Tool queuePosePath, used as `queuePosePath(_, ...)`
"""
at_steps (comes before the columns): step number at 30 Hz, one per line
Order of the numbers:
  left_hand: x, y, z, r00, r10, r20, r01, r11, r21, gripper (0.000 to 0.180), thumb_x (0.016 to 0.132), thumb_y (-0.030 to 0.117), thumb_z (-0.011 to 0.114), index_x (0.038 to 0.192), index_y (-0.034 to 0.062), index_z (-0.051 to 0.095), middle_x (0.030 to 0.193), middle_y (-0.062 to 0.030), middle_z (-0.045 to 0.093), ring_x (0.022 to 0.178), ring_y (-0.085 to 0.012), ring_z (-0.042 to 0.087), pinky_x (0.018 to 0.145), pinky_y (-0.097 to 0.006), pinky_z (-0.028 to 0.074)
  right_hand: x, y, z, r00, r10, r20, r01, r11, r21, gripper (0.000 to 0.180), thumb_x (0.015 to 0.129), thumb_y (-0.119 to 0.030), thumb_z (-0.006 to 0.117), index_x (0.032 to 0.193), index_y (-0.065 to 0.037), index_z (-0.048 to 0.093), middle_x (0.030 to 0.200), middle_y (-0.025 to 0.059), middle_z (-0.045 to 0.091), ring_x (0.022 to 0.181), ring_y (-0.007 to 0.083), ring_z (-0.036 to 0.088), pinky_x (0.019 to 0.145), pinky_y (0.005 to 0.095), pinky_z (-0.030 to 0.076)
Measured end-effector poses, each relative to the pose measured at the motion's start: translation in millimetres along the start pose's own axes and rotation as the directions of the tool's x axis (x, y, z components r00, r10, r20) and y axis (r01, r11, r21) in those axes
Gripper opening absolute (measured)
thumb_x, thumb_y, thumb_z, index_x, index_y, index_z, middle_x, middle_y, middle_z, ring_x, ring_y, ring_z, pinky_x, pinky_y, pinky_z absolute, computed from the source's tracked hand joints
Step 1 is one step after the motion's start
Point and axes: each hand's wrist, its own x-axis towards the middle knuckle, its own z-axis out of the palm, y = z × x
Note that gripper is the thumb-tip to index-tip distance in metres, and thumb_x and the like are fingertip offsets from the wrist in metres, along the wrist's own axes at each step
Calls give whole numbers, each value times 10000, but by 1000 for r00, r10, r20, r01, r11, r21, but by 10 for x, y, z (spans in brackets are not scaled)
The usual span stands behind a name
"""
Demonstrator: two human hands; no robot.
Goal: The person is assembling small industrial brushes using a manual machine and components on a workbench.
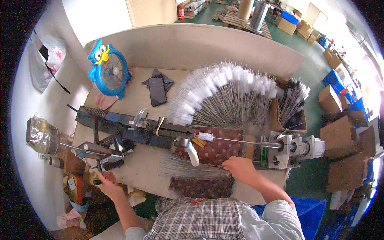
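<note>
My left hand (109,185) is closed round the black handle of a lever (99,166) at the left end of a bench machine. Fingertips of my right hand (241,169) are pinched together beside a loose spread of thin wires (188,167); whether a wire is between them is too small to tell. Beyond that hand, a small white bristle brush (205,137) sits on a straight wire stem. The stem runs right to the metal spindle (285,145) of the machine. A curved metal piece with a white end (193,155) hangs just left of the brush.
A wide fan of white wire brushes (224,76) covers the back of the table, beside a cardboard box of dark-tipped brushes (294,98). A phone (157,91) and a blue cartoon-shaped fan (110,72) stand farther left. A low board (160,46) edges the table's back.
</note>
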Motion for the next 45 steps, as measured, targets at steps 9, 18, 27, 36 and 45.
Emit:
queuePosePath(9,-1812,-374,1071,587,-383,714,474,877,81,348,892,226,525,1136,-20,490,1098,-110,528,1006,-218,562,942,-380,430,-13,32,8,999,-35,1,35,999,-28,153,804,-126,516,929,-91,597,857,124,592,783,335,621,627,454,508)
queuePosePath(18,-2441,564,1749,-50,-418,907,967,206,148,339,886,404,517,854,70,565,634,-2,485,494,-103,442,527,-273,399,0,-64,-6,998,-4,58,8,997,-72,196,736,-41,528,930,-30,558,832,159,568,780,348,619,643,441,519)
queuePosePath(27,-2410,493,1268,-21,-490,871,434,781,450,364,943,346,434,865,24,585,643,-41,567,535,-155,533,545,-300,475,-458,136,-1337,884,-1,-468,-38,997,-73,247,685,48,569,922,-5,617,803,137,600,770,300,610,658,366,505)
queuePosePath(36,-3112,-370,2336,-302,188,934,-841,408,-354,122,839,116,520,936,48,545,849,-116,575,646,-253,615,557,-351,499,-166,264,-1254,825,94,-557,5,985,173,204,736,6,587,937,-6,618,851,117,640,770,266,628,695,335,511)
queuePosePath(45,-3049,-254,2724,-386,252,888,-922,-133,-363,32,689,87,573,699,77,544,665,-54,531,632,-200,596,533,-322,476,-50,605,-1011,810,97,-579,-66,995,74,120,816,-161,585,886,-79,639,789,116,643,754,299,624,643,389,500)
